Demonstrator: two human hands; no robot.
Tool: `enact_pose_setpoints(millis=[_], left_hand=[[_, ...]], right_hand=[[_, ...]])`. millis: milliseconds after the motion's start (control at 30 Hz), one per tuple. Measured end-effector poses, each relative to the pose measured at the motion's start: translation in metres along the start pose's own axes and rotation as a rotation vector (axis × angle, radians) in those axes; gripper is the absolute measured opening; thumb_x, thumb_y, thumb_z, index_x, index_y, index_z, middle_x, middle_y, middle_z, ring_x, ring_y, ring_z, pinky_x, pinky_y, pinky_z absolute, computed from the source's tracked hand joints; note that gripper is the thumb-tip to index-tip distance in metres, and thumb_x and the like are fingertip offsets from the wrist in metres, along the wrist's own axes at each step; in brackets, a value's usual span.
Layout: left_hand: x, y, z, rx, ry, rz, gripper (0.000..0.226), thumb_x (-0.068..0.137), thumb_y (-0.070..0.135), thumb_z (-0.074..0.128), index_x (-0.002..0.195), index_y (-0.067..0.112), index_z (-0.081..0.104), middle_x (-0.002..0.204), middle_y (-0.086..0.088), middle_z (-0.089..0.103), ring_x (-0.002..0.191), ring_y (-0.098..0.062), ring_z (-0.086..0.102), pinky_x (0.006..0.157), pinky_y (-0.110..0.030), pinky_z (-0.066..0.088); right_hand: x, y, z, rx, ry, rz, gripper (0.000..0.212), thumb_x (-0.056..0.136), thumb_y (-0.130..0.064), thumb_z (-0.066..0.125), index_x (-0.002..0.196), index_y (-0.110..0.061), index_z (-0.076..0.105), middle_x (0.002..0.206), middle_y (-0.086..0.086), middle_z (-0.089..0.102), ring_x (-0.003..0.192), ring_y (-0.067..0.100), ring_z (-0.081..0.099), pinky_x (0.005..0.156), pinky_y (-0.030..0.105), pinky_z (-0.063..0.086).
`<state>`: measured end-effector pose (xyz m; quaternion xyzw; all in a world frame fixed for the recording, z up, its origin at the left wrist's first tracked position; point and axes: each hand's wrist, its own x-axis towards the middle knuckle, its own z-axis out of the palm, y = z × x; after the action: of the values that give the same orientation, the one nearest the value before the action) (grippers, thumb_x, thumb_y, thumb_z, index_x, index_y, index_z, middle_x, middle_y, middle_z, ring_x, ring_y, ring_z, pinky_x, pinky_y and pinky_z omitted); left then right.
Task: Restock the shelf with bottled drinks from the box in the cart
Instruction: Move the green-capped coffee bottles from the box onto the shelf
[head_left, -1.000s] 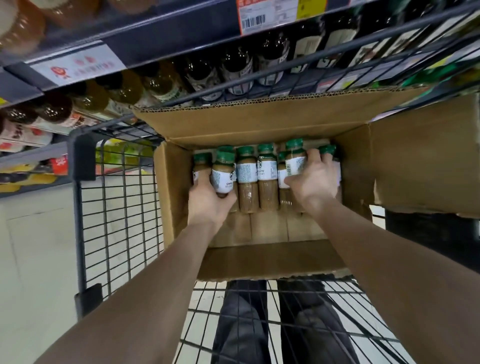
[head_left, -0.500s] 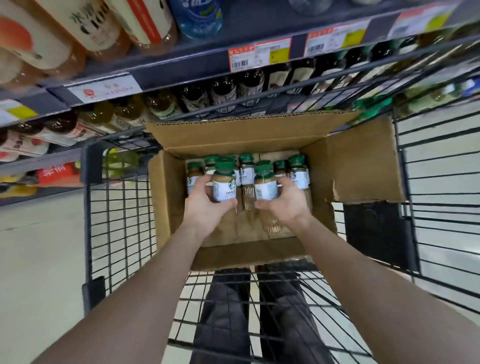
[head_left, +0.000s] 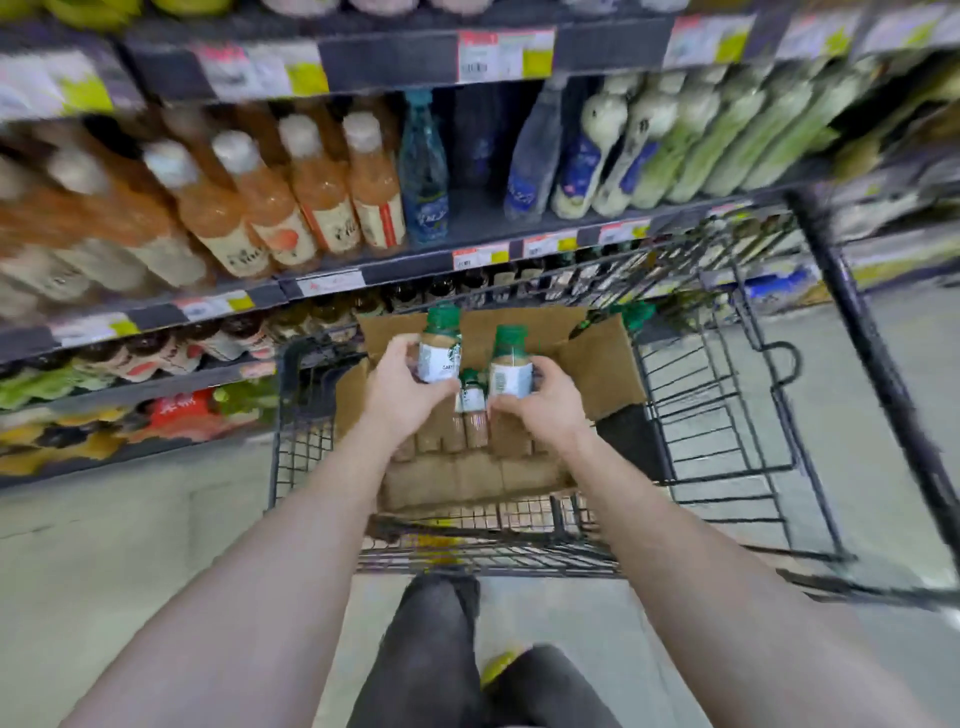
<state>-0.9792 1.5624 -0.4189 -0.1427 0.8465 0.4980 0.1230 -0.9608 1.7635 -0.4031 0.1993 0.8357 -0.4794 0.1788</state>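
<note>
Above the box (head_left: 597, 358), each hand grips one green-capped bottle: left hand (head_left: 402, 387), right hand (head_left: 545, 402), labels too blurred to read.

Two green-capped coffee bottles, one (head_left: 439, 347) at eleven o'clock of the other (head_left: 511, 364), stand upright above the open cardboard box (head_left: 597, 364).

two hands were in view, the left hand (head_left: 402, 392) and the right hand (head_left: 545, 405), each with one green-capped coffee bottle: one (head_left: 439, 345) in the left, one (head_left: 511, 364) in the right. a third such bottle (head_left: 471, 397) showed between them in the one cardboard box (head_left: 597, 364), inside the one wire cart (head_left: 727, 395). on the shelf (head_left: 467, 218) stood four clearly separate peach-coloured bottles (head_left: 374, 182); further ones were too blurred to count. one clear blue bottle (head_left: 423, 171) stood beside them.
</note>
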Motion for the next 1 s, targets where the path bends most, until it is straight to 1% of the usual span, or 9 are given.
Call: enact_pose_setpoints(millis=[67, 167, 233, 333, 533, 600, 733, 867, 1000], left_hand=[[-0.021, 0.018, -0.012, -0.004, 0.039, 0.037, 0.071, 0.072, 0.025, 0.092, 0.130, 0.024, 0.052, 0.105, 0.003, 0.067, 0.096, -0.019, 0.067, 0.084, -0.029, 0.050], [-0.057, 0.037, -0.032, -0.019, 0.112, 0.101, 0.073, 0.070, 0.027, 0.091, 0.131, 0.026, 0.052, 0.113, 0.002, 0.069, 0.102, -0.021, 0.068, 0.096, -0.041, 0.055], [-0.086, 0.048, -0.047, -0.020, 0.160, 0.137, 0.073, 0.073, 0.023, 0.091, 0.134, 0.025, 0.050, 0.113, 0.003, 0.067, 0.104, -0.019, 0.067, 0.098, -0.042, 0.054], [-0.129, 0.062, -0.073, -0.019, 0.231, 0.195, 0.077, 0.072, 0.026, 0.091, 0.136, 0.023, 0.050, 0.112, 0.003, 0.068, 0.103, -0.019, 0.068, 0.098, -0.043, 0.054], [-0.211, 0.085, -0.139, 0.011, 0.384, 0.270, 0.079, 0.080, 0.033, 0.085, 0.145, 0.024, 0.042, 0.126, 0.007, 0.060, 0.112, -0.015, 0.061, 0.098, -0.038, 0.052], [-0.234, 0.087, -0.165, 0.001, 0.448, 0.274, 0.079, 0.081, 0.032, 0.085, 0.146, 0.025, 0.041, 0.130, 0.002, 0.062, 0.114, -0.017, 0.061, 0.094, -0.036, 0.053], [-0.275, 0.086, -0.220, 0.014, 0.540, 0.290, 0.076, 0.083, 0.031, 0.084, 0.145, 0.022, 0.041, 0.126, 0.004, 0.060, 0.109, -0.013, 0.060, 0.077, -0.021, 0.047], [-0.304, 0.074, -0.271, 0.065, 0.621, 0.301, 0.073, 0.083, 0.037, 0.083, 0.143, 0.027, 0.042, 0.122, 0.007, 0.064, 0.107, -0.012, 0.063, 0.087, -0.030, 0.053], [-0.323, 0.055, -0.318, 0.065, 0.683, 0.291, 0.069, 0.083, 0.035, 0.082, 0.140, 0.025, 0.045, 0.118, 0.009, 0.062, 0.104, -0.011, 0.060, 0.086, -0.029, 0.049]], right_hand=[[-0.020, -0.014, -0.013, -0.002, 0.031, -0.064, 0.077, 0.076, -0.024, 0.090, 0.143, -0.016, 0.051, 0.124, -0.002, 0.065, 0.103, 0.013, 0.061, 0.091, 0.029, 0.052], [-0.054, -0.031, -0.028, 0.037, 0.069, -0.156, 0.079, 0.073, -0.026, 0.092, 0.141, -0.015, 0.053, 0.125, -0.002, 0.065, 0.107, 0.017, 0.064, 0.096, 0.039, 0.056], [-0.080, -0.044, -0.036, 0.059, 0.079, -0.220, 0.077, 0.071, -0.027, 0.093, 0.138, -0.016, 0.055, 0.122, -0.004, 0.066, 0.107, 0.018, 0.066, 0.097, 0.044, 0.056], [-0.121, -0.069, -0.046, 0.019, 0.053, -0.349, 0.072, 0.073, -0.028, 0.092, 0.134, -0.017, 0.057, 0.120, -0.007, 0.063, 0.107, 0.015, 0.062, 0.096, 0.039, 0.055], [-0.193, -0.124, -0.041, 0.010, 0.063, -0.559, 0.071, 0.073, -0.029, 0.091, 0.134, -0.019, 0.057, 0.126, -0.002, 0.066, 0.112, 0.017, 0.063, 0.095, 0.038, 0.055], [-0.215, -0.142, -0.030, 0.022, 0.053, -0.599, 0.068, 0.074, -0.030, 0.090, 0.133, -0.020, 0.057, 0.128, -0.002, 0.066, 0.112, 0.017, 0.063, 0.095, 0.039, 0.056], [-0.256, -0.182, -0.003, 0.033, 0.001, -0.678, 0.066, 0.078, -0.031, 0.088, 0.134, -0.019, 0.056, 0.128, -0.002, 0.066, 0.106, 0.014, 0.062, 0.087, 0.034, 0.055], [-0.293, -0.221, 0.029, 0.065, -0.029, -0.732, 0.063, 0.077, -0.035, 0.088, 0.131, -0.021, 0.057, 0.125, -0.003, 0.066, 0.105, 0.017, 0.062, 0.090, 0.041, 0.057], [-0.322, -0.251, 0.067, 0.105, -0.076, -0.776, 0.063, 0.077, -0.031, 0.089, 0.130, -0.021, 0.058, 0.121, -0.003, 0.067, 0.103, 0.013, 0.063, 0.083, 0.032, 0.055]])
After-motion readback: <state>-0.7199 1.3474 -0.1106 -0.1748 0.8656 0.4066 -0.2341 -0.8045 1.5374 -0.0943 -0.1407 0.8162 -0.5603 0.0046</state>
